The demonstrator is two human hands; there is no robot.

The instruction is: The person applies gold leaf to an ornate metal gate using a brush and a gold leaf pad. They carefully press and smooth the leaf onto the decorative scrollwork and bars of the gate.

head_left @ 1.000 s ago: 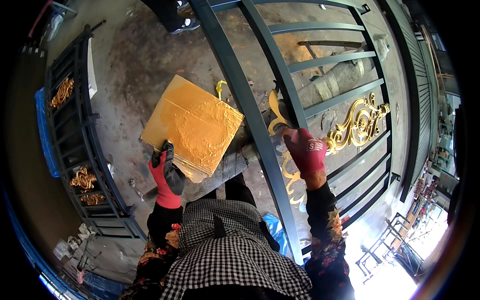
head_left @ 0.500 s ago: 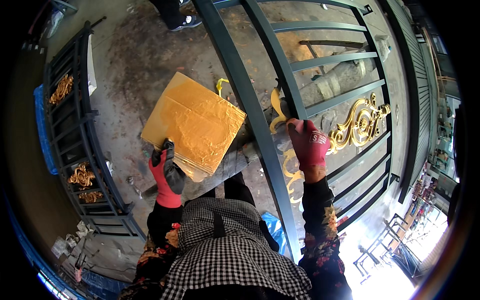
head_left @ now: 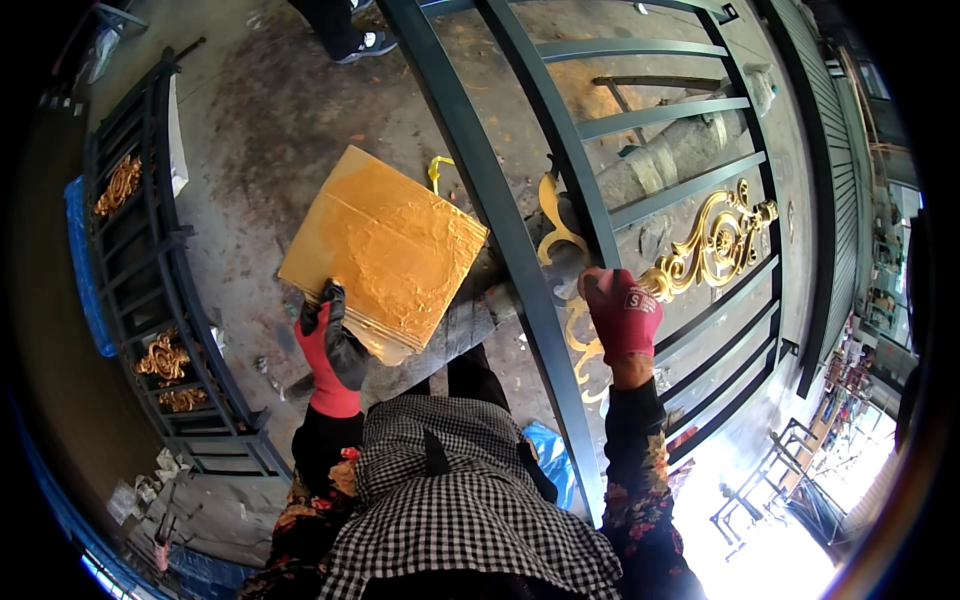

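My left hand, in a red and black glove, grips the lower left edge of a square cardboard piece smeared with gold paint. The piece is held out in front of my checked apron. My right hand, in a red glove, has its fingers closed at an upright bar of a dark metal railing panel. What it pinches is hidden. Beside its fingertips runs a flat scroll ornament, its upper curl golden. A raised gold scroll ornament sits between the bars to the right.
Another dark railing with gold ornaments stands at the left. Below my panel lies a long wrapped bundle on the stained floor. A person's shoe shows at the top. Blue plastic lies near my apron.
My right hand has moved a little toward me along the flat scroll, uncovering more of its golden curl. The cardboard stays in my left hand, almost unmoved.
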